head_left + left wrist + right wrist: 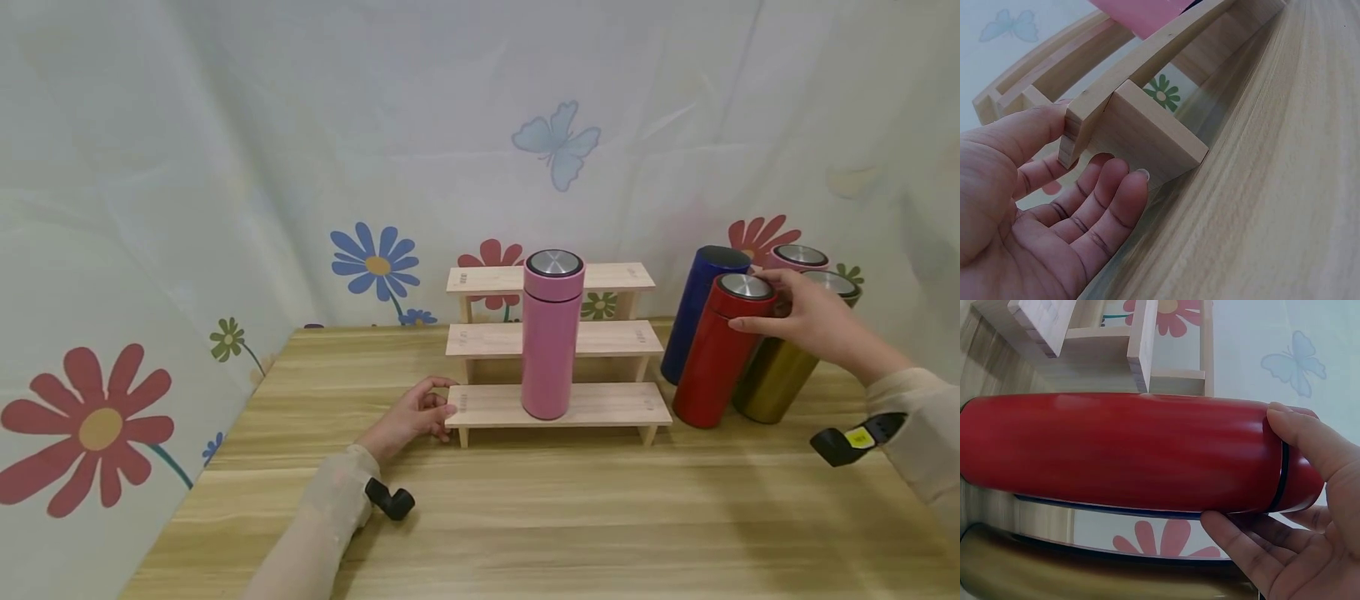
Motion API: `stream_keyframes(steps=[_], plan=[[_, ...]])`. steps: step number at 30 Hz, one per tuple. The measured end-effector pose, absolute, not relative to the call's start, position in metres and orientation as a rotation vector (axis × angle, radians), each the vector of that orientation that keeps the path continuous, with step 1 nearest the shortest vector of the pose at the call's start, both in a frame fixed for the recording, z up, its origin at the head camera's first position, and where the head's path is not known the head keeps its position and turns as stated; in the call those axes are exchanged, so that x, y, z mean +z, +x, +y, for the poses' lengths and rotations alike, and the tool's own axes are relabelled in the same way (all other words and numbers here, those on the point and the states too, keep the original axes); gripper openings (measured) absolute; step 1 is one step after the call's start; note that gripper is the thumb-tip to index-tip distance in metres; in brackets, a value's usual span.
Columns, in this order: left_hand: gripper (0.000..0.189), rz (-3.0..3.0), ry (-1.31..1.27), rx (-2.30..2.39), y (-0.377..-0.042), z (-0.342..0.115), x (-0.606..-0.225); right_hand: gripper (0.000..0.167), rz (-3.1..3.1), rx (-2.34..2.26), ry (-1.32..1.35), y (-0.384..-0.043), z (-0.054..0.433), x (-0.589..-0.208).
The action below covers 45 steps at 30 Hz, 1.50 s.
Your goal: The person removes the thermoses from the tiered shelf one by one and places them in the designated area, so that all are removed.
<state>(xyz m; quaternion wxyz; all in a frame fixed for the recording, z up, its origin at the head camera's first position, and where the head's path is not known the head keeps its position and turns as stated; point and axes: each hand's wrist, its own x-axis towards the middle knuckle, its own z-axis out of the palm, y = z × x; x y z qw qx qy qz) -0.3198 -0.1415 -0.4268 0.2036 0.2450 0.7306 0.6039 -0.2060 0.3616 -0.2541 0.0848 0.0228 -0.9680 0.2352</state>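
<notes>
A pink thermos (551, 350) stands upright on the lowest tier of a three-step wooden shelf (495, 404). My left hand (412, 418) pinches the left end of that tier. The left wrist view shows the thumb on the board's end and the other fingers (1125, 194) curled beside the leg. To the right of the shelf, my right hand (813, 317) grips a red thermos (716, 367) around its top, just at the lid seam. In the right wrist view the thumb lies along one side of the red thermos (1122, 450) and the fingers along the other.
Behind and beside the red thermos are a blue thermos (693, 308), a gold thermos (776, 375) and another pink thermos (801, 255), partly hidden. The wood-grain table (540, 517) extends in front. A flowered cloth (405, 150) hangs behind it.
</notes>
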Motion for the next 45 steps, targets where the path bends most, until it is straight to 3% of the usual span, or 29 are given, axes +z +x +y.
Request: stream_keyframes(steps=[11,33,45], plan=[[0.053,2.030,0.691,1.696,-0.319,-0.142,-0.428,0.090,-2.895,0.731,0.031,-0.202,0.363,-0.259],[0.054,2.014,0.671,1.703,-0.316,-0.141,-0.424,0.073,-2.830,0.688,0.114,-0.201,0.365,-0.251],[0.052,2.002,0.690,1.708,-0.315,-0.143,-0.424,0.074,-2.839,0.682,0.085,-0.200,0.361,-0.236]])
